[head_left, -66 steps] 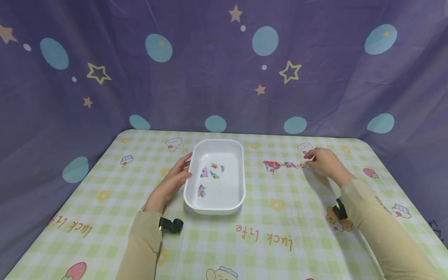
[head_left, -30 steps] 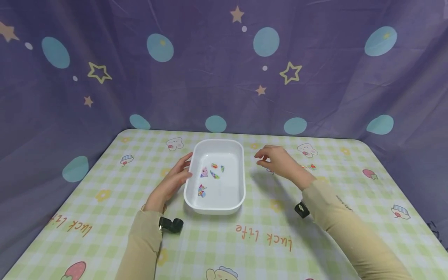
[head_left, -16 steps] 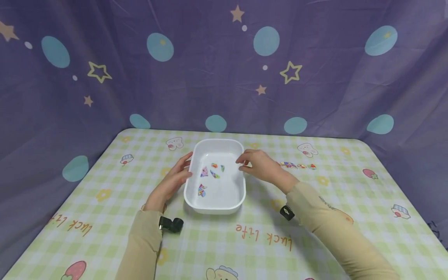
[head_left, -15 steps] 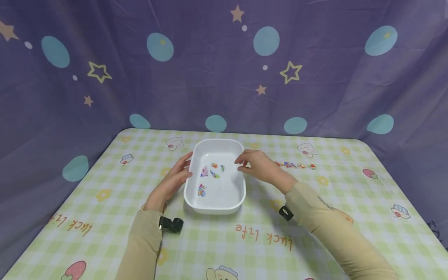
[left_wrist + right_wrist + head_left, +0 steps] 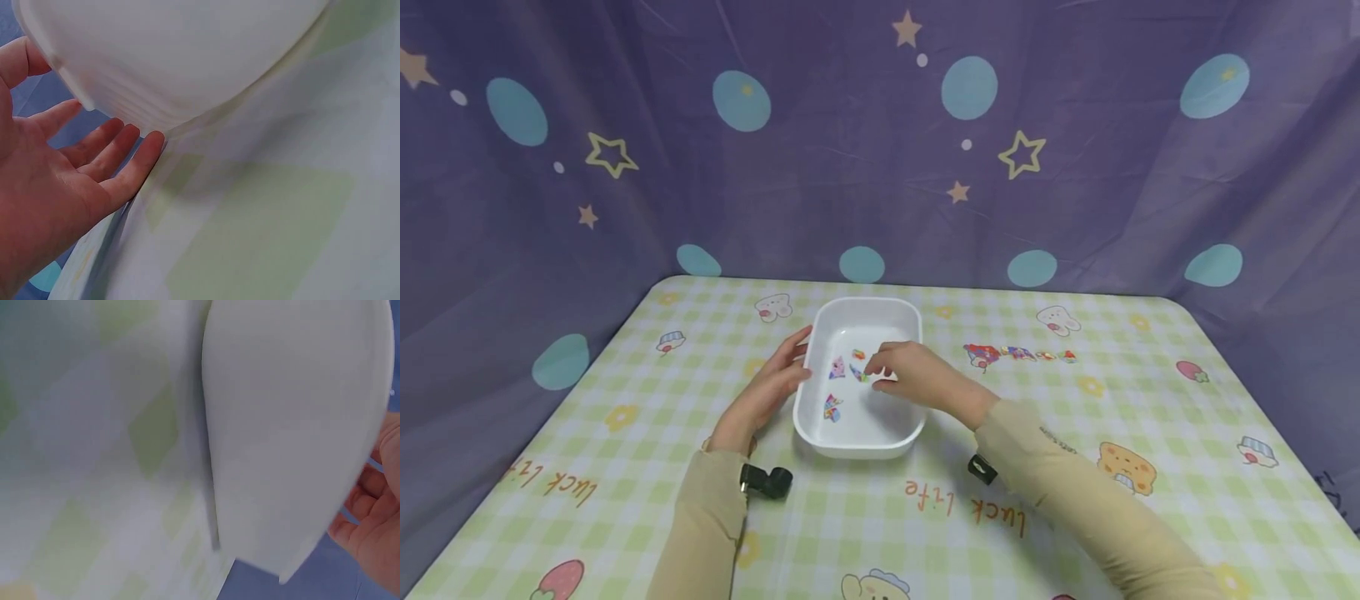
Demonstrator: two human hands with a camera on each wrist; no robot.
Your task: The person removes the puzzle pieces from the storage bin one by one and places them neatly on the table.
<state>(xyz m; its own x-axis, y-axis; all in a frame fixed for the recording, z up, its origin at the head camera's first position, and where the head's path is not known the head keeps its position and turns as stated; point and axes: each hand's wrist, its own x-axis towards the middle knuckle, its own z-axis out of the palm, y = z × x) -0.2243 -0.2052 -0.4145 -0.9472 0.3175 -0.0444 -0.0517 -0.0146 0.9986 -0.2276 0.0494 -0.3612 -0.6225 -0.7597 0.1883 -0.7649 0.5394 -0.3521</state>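
A white rectangular box (image 5: 901, 417) with rounded corners stands on the table. Against its left wall rests my left hand (image 5: 767, 392); the left wrist view shows those fingers extended along the box's side, thumb near the rim. My right hand (image 5: 917, 375) reaches over the right rim into the box, thumb and forefinger apart. Just left of its fingertips lies a thin blue-and-green piece (image 5: 856, 372). An orange-red piece (image 5: 858, 354), a pink piece (image 5: 837, 367) and a multicoloured piece (image 5: 832, 408) also lie inside. The right hand hides part of the box floor.
Right of the box, small colourful pieces lie in a row on the checked cloth (image 5: 970, 533): a red-and-purple one (image 5: 981, 354), a purple one (image 5: 1021, 353), a small orange one (image 5: 1046, 356) and a red-green one (image 5: 1067, 357). A purple curtain (image 5: 865, 192) hangs behind the table.
My right hand has moved left from the far end of the row, across the pieces and into the box, uncovering the red-green piece. The left hand and box have stayed put.
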